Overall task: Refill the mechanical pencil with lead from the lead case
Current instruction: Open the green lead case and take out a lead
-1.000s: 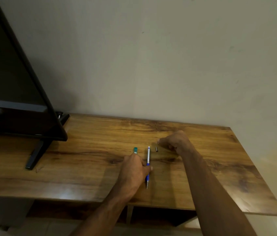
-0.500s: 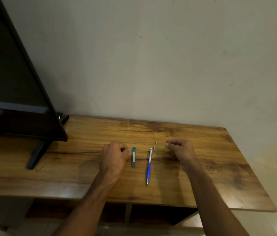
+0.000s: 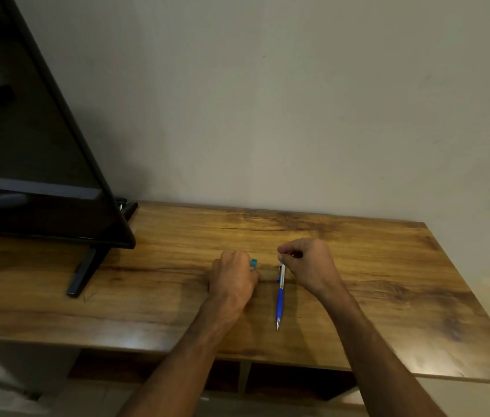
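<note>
Television point(image 3: 27, 145), black, stands at the left on a wooden table point(image 3: 388, 281) against a pale wall point(image 3: 297, 115). Two bare forearms reach in from below. Left hand point(image 3: 233, 278) rests on the tabletop, fingers curled round a teal lead case point(image 3: 254, 262) whose end pokes out. Right hand point(image 3: 309, 263) has curled fingers, thumb and forefinger pinched together; whether they hold anything cannot be told. Blue and silver mechanical pencil point(image 3: 280, 293) lies flat between the hands, tip toward the person.
</note>
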